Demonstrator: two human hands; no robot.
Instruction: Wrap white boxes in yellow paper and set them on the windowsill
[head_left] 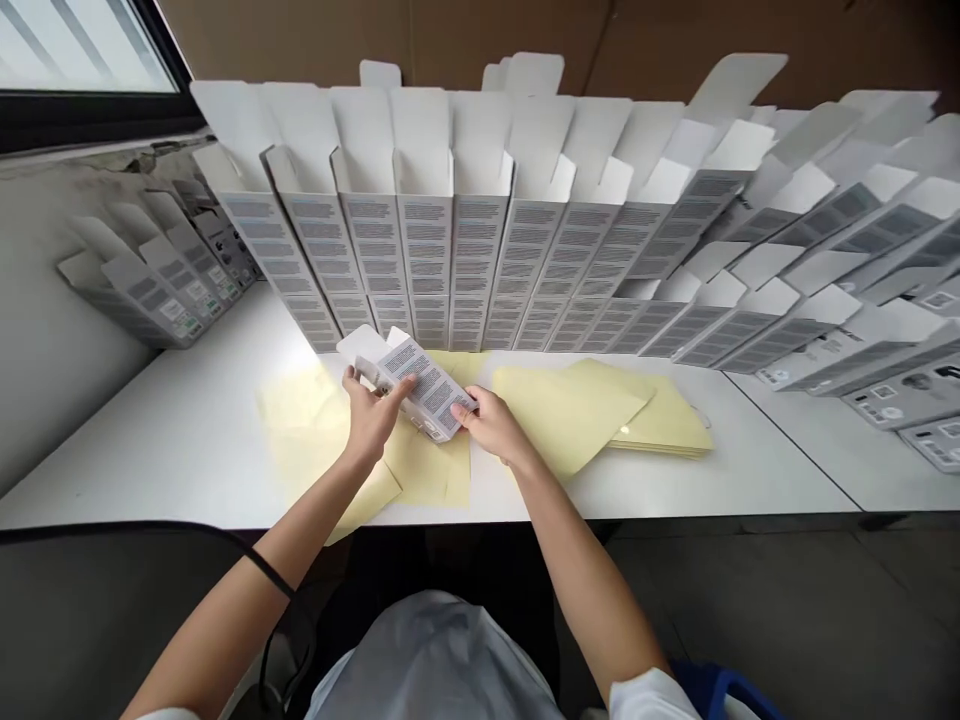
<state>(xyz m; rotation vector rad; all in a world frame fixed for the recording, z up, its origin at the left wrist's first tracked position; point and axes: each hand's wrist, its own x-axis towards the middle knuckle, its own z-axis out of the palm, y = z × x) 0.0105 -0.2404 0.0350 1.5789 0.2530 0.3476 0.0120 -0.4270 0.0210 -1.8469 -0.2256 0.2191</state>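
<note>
Between my two hands is a small white printed carton (427,385), tilted, with its flaps standing open at the upper left. My left hand (371,415) grips it near the open end, thumb on the printed face. At the lower right end, my right hand (491,422) pinches the carton's other end. Pale yellow paper sheets (431,480) lie under the carton on the white table. To the right of my right hand rests a folded stack of yellow paper (664,420), with a loose yellow sheet (562,410) overlapping it.
Tall rows of open-topped cartons (480,250) line the back of the table (150,450), with more cartons (847,330) at the right. Another group of cartons (176,280) stands by the left wall. A black cable (247,550) passes near my left forearm.
</note>
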